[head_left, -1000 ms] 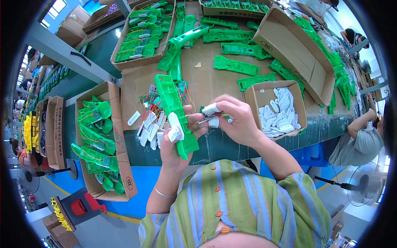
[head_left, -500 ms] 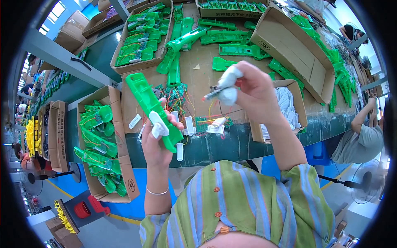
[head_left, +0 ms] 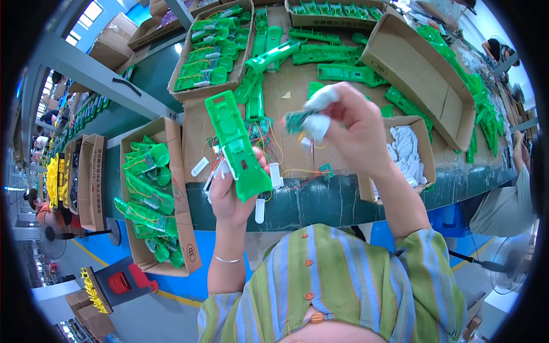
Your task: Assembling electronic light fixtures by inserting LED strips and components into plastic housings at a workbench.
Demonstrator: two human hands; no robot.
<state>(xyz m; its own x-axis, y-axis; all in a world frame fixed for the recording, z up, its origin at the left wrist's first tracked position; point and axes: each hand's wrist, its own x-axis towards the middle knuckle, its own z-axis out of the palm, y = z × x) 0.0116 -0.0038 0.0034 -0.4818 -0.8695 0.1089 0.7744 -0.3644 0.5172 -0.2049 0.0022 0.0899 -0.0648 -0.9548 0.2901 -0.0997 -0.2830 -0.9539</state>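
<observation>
left grip (head_left: 230, 201): shell (head_left: 237, 140); right grip (head_left: 355, 124): circuit board (head_left: 295, 122).

Bright, cool, mostly even light is filling the scene.
The window (head_left: 92, 11) at far left is glowing white, and glare is spotting the dark-green table (head_left: 152, 70) nearby. The right hand (head_left: 355, 123) and its circuit board (head_left: 296, 121) are looking slightly blurred. Fisheye distortion is bending straight edges toward a black border.

Dark print (head_left: 343, 23) on back carton (head_left: 300, 19), left carton (head_left: 88, 200); round emblem (head_left: 191, 250) on near box (head_left: 186, 231)
</observation>
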